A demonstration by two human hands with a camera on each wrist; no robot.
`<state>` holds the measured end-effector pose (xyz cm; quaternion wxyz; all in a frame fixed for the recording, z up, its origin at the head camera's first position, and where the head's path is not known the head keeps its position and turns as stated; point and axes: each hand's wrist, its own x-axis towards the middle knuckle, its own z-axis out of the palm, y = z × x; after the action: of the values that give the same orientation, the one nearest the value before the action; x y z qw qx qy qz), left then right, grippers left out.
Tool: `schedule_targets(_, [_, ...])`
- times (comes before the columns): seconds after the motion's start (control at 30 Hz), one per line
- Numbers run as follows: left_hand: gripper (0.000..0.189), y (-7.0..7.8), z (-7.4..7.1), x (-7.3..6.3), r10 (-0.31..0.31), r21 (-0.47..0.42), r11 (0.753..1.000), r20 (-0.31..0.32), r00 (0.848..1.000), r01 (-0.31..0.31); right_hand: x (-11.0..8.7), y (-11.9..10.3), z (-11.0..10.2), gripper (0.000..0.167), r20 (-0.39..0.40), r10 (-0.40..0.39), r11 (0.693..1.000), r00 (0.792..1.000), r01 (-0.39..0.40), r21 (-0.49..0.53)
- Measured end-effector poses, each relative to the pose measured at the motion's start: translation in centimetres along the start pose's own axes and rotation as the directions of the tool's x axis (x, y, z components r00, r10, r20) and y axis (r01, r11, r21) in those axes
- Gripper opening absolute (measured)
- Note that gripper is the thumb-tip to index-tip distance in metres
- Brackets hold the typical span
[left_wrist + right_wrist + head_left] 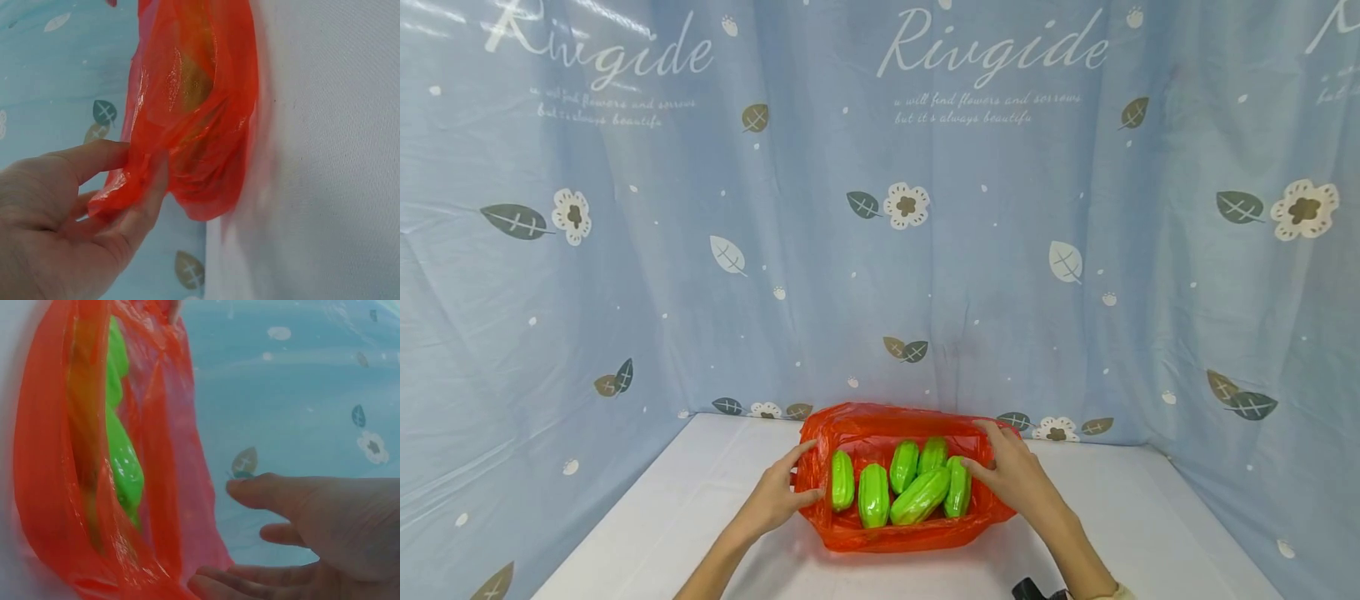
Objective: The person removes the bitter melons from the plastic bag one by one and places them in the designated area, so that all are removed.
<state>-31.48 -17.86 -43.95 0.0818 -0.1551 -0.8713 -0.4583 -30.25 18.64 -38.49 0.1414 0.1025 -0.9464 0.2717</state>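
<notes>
A thin red plastic bag [910, 540] lies on the white table with its wide mouth open upward. Inside it are several shiny green ridged fruits [874, 496] that look like star fruit. My left hand [777, 492] is at the bag's left end, and in the left wrist view its thumb and fingers pinch a fold of the red film [140, 172]. At the right end is my right hand [1017, 468], thumb and fingers spread. The right wrist view shows its lower fingertips [209, 584] right at the bag's edge and the other fingers apart from it.
The white table [662, 517] reaches back to a blue printed curtain [820, 275] that encloses the rear and both sides. A small black object [1028, 589] shows at the bottom edge, beside the right forearm.
</notes>
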Motion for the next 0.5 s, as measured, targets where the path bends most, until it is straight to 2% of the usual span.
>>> schedule_targets(0.1, [0.075,0.0,0.0,0.0,-0.007,0.013,1.000,-0.005,1.000,0.008,0.2,-0.2,0.4,0.063,0.032,0.006,1.000,0.999,-0.005,-0.025])
schedule_targets(0.23, [0.076,0.0,0.0,0.0,-0.024,0.029,0.999,-0.018,1.000,0.025,0.4,-0.5,0.6,0.063,0.074,0.018,1.000,0.997,-0.018,-0.007])
schedule_targets(0.5, [0.080,0.1,0.1,0.0,-0.040,-0.014,0.999,-0.003,0.999,0.040,1.2,-0.5,0.9,0.065,0.141,0.038,0.999,0.989,-0.041,0.020])
